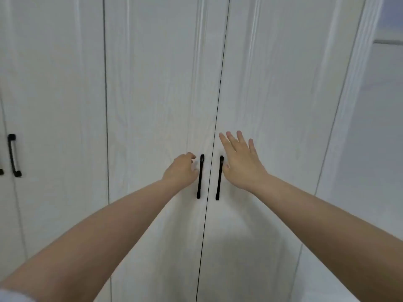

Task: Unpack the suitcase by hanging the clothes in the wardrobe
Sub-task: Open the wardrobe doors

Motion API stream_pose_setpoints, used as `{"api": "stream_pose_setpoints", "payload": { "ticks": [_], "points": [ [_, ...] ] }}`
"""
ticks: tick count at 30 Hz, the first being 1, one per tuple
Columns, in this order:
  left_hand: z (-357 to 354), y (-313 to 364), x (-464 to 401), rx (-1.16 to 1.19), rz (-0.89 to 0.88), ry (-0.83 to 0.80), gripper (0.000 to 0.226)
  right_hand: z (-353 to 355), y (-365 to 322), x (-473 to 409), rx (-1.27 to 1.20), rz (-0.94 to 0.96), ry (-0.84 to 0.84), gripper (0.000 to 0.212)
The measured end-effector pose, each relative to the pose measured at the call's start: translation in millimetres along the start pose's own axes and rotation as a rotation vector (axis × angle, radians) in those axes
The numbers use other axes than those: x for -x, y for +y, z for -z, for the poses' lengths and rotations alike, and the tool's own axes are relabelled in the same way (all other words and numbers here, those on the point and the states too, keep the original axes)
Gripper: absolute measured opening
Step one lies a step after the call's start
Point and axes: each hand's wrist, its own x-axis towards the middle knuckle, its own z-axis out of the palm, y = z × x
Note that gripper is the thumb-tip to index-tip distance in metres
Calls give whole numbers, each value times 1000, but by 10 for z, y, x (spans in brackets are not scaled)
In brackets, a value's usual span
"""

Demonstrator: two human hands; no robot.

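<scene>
A tall white wardrobe [152, 83] with a wood-grain finish fills the view, its two centre doors shut and meeting at a thin dark seam. A person stands close in front of it with both bare forearms stretched forward. To the far left, another door carries a black bar handle [13, 155]. On either side of the centre seam hang two slim black vertical handles, the left door handle [200, 176] and the right door handle [219, 178]. The left hand [181, 171] sits just beside its handle with fingers curled, apparently not yet around it. The right hand [238, 162] is spread flat, fingers straight, next to its handle and holding nothing. No suitcase or clothes are in view, so the hanging has likely not begun. The risk here seems to be a weak or missed grip: fingers slipping off these narrow bars, or the doors swinging back towards the person standing so near.
</scene>
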Motion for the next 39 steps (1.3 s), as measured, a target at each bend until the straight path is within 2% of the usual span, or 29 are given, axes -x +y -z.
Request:
{"api": "stream_pose_setpoints", "payload": {
  "ticks": [7,12,14,18,20,24,27,30,34,39],
  "points": [
    [-379,290,-220,211,136,101,43,-276,475,-171,-233,63,-27,77],
    [-468,402,-276,317,346,146,31,-489,638,-86,-226,184,32,74],
    [-412,415,-263,318,397,135,29,-547,644,-53,-245,172,10,75],
    [-307,410,-57,266,387,145,33,-549,543,36,-402,87,-77,73],
    [-228,406,111,221,373,156,36,-456,400,61,-571,-30,-148,71],
    [112,389,511,132,388,159,45,-126,-65,-16,-1118,-431,-344,63],
    [393,344,851,87,398,165,52,50,-469,-37,-1327,-605,-390,55],
    [679,266,1193,66,430,200,59,143,-863,20,-1439,-603,-350,43],
    [1128,86,1595,55,508,246,58,362,-1418,133,-1587,-492,-343,34],
    [1621,-301,1979,23,543,313,46,546,-2069,197,-1580,-308,-486,34]
  ]
}}
